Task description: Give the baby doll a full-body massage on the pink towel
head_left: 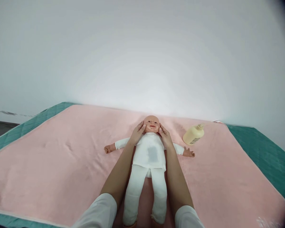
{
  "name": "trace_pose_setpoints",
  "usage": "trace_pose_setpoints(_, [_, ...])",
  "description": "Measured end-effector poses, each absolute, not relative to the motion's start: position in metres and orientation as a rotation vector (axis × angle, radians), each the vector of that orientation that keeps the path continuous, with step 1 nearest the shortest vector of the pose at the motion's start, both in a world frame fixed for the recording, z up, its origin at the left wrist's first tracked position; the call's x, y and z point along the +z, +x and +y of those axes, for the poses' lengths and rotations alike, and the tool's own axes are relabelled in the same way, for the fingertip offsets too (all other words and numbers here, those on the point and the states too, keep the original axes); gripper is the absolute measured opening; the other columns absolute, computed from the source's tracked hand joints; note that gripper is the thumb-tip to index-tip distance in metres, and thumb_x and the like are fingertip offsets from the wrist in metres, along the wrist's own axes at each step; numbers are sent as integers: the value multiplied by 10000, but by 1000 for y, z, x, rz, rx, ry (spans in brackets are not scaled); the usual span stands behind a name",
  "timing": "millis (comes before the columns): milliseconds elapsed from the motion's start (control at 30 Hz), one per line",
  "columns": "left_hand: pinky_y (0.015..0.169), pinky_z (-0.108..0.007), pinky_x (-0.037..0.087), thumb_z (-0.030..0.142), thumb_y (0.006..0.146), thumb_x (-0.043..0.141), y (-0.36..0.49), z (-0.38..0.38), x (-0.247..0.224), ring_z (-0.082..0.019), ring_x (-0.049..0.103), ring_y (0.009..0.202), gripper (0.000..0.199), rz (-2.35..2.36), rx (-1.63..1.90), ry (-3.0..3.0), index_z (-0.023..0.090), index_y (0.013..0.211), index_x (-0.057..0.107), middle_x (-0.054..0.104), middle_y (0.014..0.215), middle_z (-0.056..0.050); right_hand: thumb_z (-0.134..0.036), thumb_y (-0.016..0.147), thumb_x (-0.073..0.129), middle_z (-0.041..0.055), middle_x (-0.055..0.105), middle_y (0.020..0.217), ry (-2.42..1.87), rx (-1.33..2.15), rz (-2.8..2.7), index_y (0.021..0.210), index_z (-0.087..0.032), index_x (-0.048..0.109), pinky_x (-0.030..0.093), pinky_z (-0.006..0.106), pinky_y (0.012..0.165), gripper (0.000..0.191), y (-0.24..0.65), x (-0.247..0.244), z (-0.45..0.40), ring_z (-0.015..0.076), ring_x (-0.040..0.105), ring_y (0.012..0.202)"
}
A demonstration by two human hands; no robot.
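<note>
A baby doll [150, 152] in a white top and white leggings lies on its back on a pink blanket [90, 158], its arms spread wide and its head away from me. A grey patch shows on its chest. My left hand [138, 132] rests against one side of the doll's head, fingers along the cheek. Against the other side of the head lies my right hand [164, 134], its fingers also extended. Between them the two hands cradle the head, and my forearms run along both sides of the body.
A pale yellow pump bottle [193, 135] stands tilted on the blanket, right of the doll. Under the blanket a green quilted cover [261, 152] shows at the edges. A white wall [142, 57] rises behind the far edge.
</note>
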State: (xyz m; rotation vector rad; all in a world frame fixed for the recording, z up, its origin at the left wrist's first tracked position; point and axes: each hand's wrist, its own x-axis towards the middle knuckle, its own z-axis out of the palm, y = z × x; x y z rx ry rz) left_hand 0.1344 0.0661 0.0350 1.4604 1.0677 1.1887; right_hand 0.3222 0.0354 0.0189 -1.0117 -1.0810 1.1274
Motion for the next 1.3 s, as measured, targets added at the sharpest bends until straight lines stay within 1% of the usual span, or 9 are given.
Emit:
trace_pose_setpoints(67, [1172,-400,229,527,871,536,136,64,38,-253,344,1392,620,1056,1170,1503,172,1376,480,410,1486,-97,-556,781,650,81,500,1413,-1086,1054,-1133,1401,-183,449,381,447,1110,751,321,23,34,255,479,1306])
trace_pose_setpoints(167, [1147,-402,288,495,838,602,139,62,42,-272,371,1373,696,1052,1155,1511,156,1416,415,393,1493,-121,-558,727,701,109,480,1426,-1175,964,-1181,1407,-145,437,363,444,1124,839,319,28,32,276,451,1327])
trace_pose_setpoints(267, [1108,-402,352,453,791,674,142,61,41,-286,424,1332,782,1072,1142,1450,142,1437,362,391,1486,-154,-562,697,720,135,476,1425,-1189,976,-1172,1424,-123,408,397,447,1099,904,317,32,30,297,482,1299])
trace_pose_setpoints(400, [1060,-406,409,432,714,755,145,59,39,-286,501,1261,855,1054,1148,1401,158,1422,361,448,1435,-168,-551,661,746,137,511,1395,-1180,1029,-1149,1447,-143,367,449,450,1054,963,313,31,31,297,553,1225])
trace_pose_setpoints(500, [1026,-403,442,407,671,791,146,59,38,-281,526,1231,879,1022,1163,1404,162,1403,371,464,1418,-170,-542,636,760,142,487,1415,-1206,990,-1146,1445,-138,363,460,443,1045,988,311,28,33,289,554,1222])
trace_pose_setpoints(700, [1031,-404,437,351,680,792,148,59,38,-284,496,1261,839,1067,1192,1414,158,1389,388,443,1435,-173,-537,635,754,153,451,1441,-1229,926,-1171,1437,-137,378,466,440,1036,972,308,26,33,294,524,1247])
trace_pose_setpoints(900, [1040,-410,427,417,673,792,147,62,31,-287,497,1262,896,1022,1187,1411,156,1413,360,425,1449,-178,-540,673,726,135,467,1433,-1243,896,-1186,1425,-157,405,457,445,1046,903,310,25,34,288,530,1243])
trace_pose_setpoints(1067, [1044,-407,427,433,679,781,144,66,27,-283,504,1254,893,1022,1175,1418,156,1418,364,452,1428,-172,-539,679,721,135,484,1419,-1221,962,-1147,1439,-144,382,451,454,1054,921,311,27,33,294,558,1216])
trace_pose_setpoints(1300, [1071,-422,405,421,704,765,139,66,29,-295,471,1295,884,977,1144,1347,146,1435,349,412,1461,-185,-561,723,675,124,447,1450,-1237,936,-1197,1428,-141,406,393,462,1101,864,314,33,29,299,469,1309])
